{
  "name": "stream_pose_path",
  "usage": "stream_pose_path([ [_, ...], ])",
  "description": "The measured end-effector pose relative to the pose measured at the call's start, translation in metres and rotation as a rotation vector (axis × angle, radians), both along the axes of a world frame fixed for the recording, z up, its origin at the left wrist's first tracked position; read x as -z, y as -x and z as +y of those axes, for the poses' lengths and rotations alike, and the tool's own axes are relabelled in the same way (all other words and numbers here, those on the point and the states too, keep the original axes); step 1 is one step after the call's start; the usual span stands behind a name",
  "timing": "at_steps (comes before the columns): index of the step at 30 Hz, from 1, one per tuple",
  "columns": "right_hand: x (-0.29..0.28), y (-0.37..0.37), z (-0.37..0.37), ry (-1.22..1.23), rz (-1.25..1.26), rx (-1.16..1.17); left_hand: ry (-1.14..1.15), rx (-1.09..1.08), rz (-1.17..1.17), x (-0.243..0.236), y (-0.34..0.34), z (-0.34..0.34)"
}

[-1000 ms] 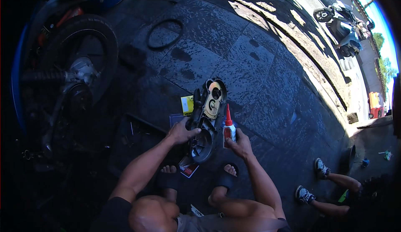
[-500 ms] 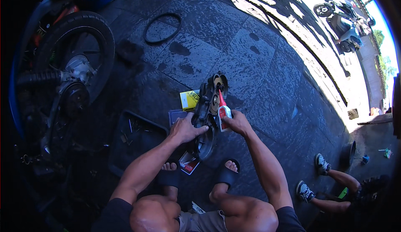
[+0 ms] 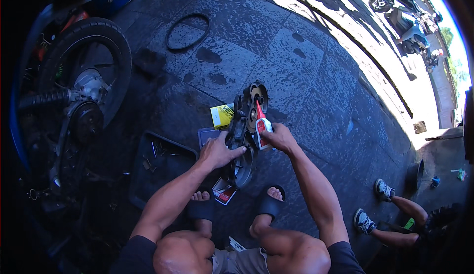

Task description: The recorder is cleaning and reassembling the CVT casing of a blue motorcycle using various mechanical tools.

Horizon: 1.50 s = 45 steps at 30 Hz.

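A long black engine cover (image 3: 239, 132) stands tilted in front of me, its hollow upper end showing a tan inner face. My left hand (image 3: 217, 152) grips its left side, the thumb lying across the middle and the other fingers partly hidden behind. In my right hand (image 3: 280, 138) is a white and red glue bottle (image 3: 264, 135), tipped so that its long red nozzle points into the upper part of the cover. Whether the nozzle tip touches the surface, I cannot tell. Behind the cover lies a yellow box (image 3: 222, 116).
A black tray (image 3: 163, 163) with small metal parts lies to the left. Beyond it stands a motorcycle wheel (image 3: 123, 71). A black belt-like ring (image 3: 170, 34) lies on the floor ahead. A red and white packet (image 3: 224, 192) rests between my sandals. Another person's shoes (image 3: 364, 220) are at right.
The whole view has shifted slightly. Both hands keep their holds, and the bottle's nozzle stays pointed into the upper part of the cover.
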State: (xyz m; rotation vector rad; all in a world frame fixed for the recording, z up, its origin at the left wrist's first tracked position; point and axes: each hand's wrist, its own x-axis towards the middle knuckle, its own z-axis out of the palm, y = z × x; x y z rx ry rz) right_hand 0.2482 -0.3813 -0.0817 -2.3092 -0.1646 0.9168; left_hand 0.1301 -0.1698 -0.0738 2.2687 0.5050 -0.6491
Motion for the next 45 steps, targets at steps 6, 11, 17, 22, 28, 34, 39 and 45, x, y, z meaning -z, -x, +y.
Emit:
stream_pose_path([
  [6,-0.002,0.003,0.001,0.030,0.030,-0.023,0.001,0.000,-0.002,-0.002,0.000,0.000],
  [11,0.005,0.002,0.001,0.008,-0.019,0.005,0.014,0.010,0.020,-0.004,-0.001,0.000],
  [17,0.010,0.004,-0.001,0.025,-0.018,-0.013,-0.015,0.009,0.022,-0.004,-0.001,0.001],
  [22,0.008,0.011,-0.008,0.099,0.007,0.007,0.013,0.011,-0.009,-0.002,0.000,0.004],
  [28,0.011,0.008,-0.014,0.064,0.058,0.004,0.086,-0.040,-0.006,0.000,0.001,0.010],
  [34,0.022,0.000,-0.012,0.077,0.015,-0.017,0.126,-0.038,0.010,0.007,0.000,0.016],
  [39,0.026,-0.005,-0.013,0.046,0.008,-0.036,0.096,-0.030,-0.036,0.017,0.001,0.020],
  [45,0.025,-0.006,-0.017,0.040,0.010,-0.018,0.159,-0.039,-0.040,0.022,0.002,0.025],
])
